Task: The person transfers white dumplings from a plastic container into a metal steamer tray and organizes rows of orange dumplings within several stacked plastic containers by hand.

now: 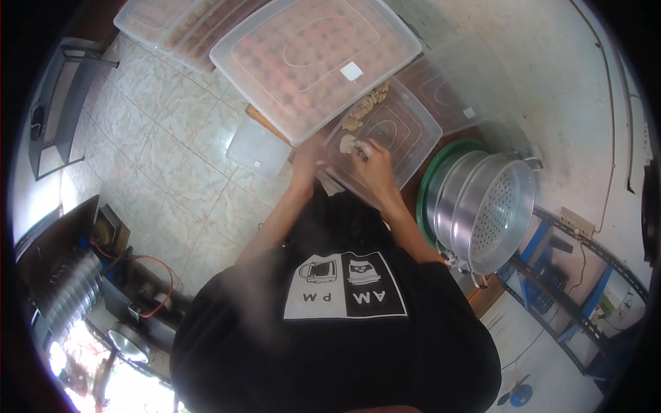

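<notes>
My right hand (374, 165) is closed at the near part of a clear plastic box (406, 141). Its fingertips pinch a pale, beige dumpling (348, 143). Along the far left side of the same box runs a row of crimped beige dumplings (367, 106). My left hand (309, 155) is beside the box's near left edge, to the left of the right hand. Motion blur and shade hide its fingers, so what it holds does not show.
A large lidded plastic box (313, 51) of rounded pinkish-orange pieces overlaps the dumpling box's far left side. Another clear lid or box (451, 89) leans at the wall. Metal steamer pots (475, 206) stand in a green basin (428, 182) at right. A small whitish container (258, 148) sits left.
</notes>
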{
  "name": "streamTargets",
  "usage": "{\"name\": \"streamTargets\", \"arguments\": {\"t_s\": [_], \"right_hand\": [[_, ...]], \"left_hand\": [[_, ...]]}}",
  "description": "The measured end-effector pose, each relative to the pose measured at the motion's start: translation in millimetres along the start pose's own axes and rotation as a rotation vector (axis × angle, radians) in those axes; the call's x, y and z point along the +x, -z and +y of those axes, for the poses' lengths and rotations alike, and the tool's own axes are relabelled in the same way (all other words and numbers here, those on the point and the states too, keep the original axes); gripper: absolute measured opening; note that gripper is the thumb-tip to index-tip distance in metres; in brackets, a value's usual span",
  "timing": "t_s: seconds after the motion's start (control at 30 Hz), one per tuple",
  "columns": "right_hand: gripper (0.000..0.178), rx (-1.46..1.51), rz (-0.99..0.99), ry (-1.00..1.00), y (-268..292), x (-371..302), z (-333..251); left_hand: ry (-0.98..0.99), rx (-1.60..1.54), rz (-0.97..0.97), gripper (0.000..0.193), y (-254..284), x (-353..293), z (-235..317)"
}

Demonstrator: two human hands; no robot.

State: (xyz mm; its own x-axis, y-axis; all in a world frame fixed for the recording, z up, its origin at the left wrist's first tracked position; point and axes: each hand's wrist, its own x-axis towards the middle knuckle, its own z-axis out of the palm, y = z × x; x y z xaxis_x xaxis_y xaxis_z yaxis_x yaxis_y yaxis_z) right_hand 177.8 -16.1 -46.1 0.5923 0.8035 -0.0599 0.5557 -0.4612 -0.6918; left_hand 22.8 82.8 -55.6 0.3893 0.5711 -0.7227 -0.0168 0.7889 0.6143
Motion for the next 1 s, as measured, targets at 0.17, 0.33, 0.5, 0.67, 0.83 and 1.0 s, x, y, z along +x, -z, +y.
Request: {"name": "streamTargets", "arguments": {"t_s": [0.17, 0.33, 0.5, 0.67, 0.83, 1.0], "right_hand": [[0.017, 0.191, 0.143, 0.226, 50.4, -19.9, -72.1], [0.044, 0.159, 0.324, -0.142, 101.7, -42.9, -60.7], [0.071, 0.096, 0.270, -0.130, 143.9, -54.1, -30.2], [0.037, 0.168, 0.440, 0.111, 230.1, -86.9, -4.6], [0.053, -0.445, 0.348, -0.124, 363.2, -84.3, 139.9], [0.051, -0.506, 0.008, -0.146, 392.8, -54.4, 273.0]], "left_hand": [[0.135, -0.194, -0.300, 0.041, -61.8, -5.8, 7.1], [0.040, -0.372, -0.508, 0.039, -127.2, -51.1, 28.8], [-0.287, 0.014, -0.472, 0.046, -192.4, -117.8, -13.0], [-0.511, 0.051, -0.513, 0.047, -252.8, -163.5, -58.3], [-0.478, 0.073, -0.465, 0.043, -259.9, -135.8, -110.5], [-0.403, 0.088, -0.162, 0.033, -195.0, -117.7, -135.0]]}}
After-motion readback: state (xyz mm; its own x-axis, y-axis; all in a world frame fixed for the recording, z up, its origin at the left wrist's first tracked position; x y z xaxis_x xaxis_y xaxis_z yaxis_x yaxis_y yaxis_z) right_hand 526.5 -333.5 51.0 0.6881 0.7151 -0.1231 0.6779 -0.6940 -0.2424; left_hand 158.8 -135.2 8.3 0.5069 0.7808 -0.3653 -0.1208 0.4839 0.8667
